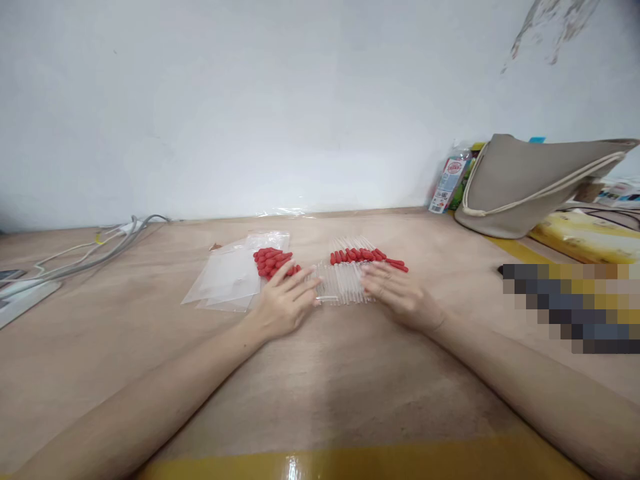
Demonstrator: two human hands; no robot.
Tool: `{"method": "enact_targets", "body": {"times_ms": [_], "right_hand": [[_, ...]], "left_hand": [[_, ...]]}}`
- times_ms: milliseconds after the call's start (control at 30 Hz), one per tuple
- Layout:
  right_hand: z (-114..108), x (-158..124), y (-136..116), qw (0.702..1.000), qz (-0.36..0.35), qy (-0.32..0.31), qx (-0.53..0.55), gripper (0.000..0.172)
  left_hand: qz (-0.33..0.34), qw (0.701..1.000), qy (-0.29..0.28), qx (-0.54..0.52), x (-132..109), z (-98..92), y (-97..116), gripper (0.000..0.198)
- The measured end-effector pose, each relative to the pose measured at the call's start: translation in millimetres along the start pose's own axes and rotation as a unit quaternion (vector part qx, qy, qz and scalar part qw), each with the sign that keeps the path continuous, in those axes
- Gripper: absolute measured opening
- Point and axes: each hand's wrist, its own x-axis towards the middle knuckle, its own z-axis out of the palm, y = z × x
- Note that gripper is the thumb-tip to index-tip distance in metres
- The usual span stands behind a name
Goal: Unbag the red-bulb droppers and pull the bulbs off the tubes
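Observation:
A row of thin clear tubes point(343, 283) lies side by side on the table, between my two hands. My left hand point(285, 303) rests at the row's left end, fingers stretched out and touching the tubes. At the right end, my right hand point(397, 293) lies with its fingers extended against the tubes. A pile of red rubber bulbs point(270, 261) sits just beyond my left fingers, partly hidden by them. Behind the row, more clear tubes carry red bulbs point(357, 255) on their near ends, like droppers. Clear plastic bags point(225, 277) lie flat left of my left hand.
Grey and white cables point(115, 243) run along the left side. At the back right stand a labelled bottle point(447, 183) and a grey bag point(520, 187), with a yellow packet point(585, 237) beside it. A pixelated patch covers the right edge. A white wall point(300, 107) bounds the table point(320, 400).

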Motion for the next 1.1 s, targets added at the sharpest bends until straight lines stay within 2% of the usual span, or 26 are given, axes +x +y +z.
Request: {"method": "enact_targets", "body": {"times_ms": [67,167,267,433,633,800,1000,1100], "right_hand": [[-4.4,-3.7,15.9,0.992,0.115,0.050,-0.023,0.022],[-8.4,-8.2,40.1,0.953,0.285,0.090,-0.053,0.021],[-6.5,-15.8,60.3,0.921,0.384,0.062,-0.033,0.024],[2.8,-34.1,81.3,0.864,0.502,0.022,0.003,0.024],[3.1,-37.4,85.8,0.840,0.540,-0.029,0.038,0.024],[2.4,-36.6,87.4,0.815,0.576,-0.049,0.037,0.026],[5.2,-45.6,93.5,0.815,0.570,-0.081,0.069,0.033],[6.5,-50.2,97.3,0.815,0.571,-0.073,0.069,0.037]], "left_hand": [[-0.083,0.996,-0.007,0.021,-3.4,2.8,-6.1,0.019],[-0.192,0.980,-0.039,0.024,-2.8,9.5,-10.9,0.026],[-0.211,0.976,-0.052,0.006,1.9,16.6,-12.5,0.032],[-0.193,0.981,-0.013,0.007,4.7,23.8,-16.7,0.032],[-0.147,0.989,-0.003,0.030,1.8,26.6,-15.2,0.025],[-0.133,0.990,-0.010,-0.044,1.1,22.3,-11.1,0.019],[-0.128,0.980,-0.073,-0.131,-2.7,13.6,-8.1,0.025],[-0.130,0.978,-0.078,-0.140,-4.4,10.7,-7.8,0.028]]}}
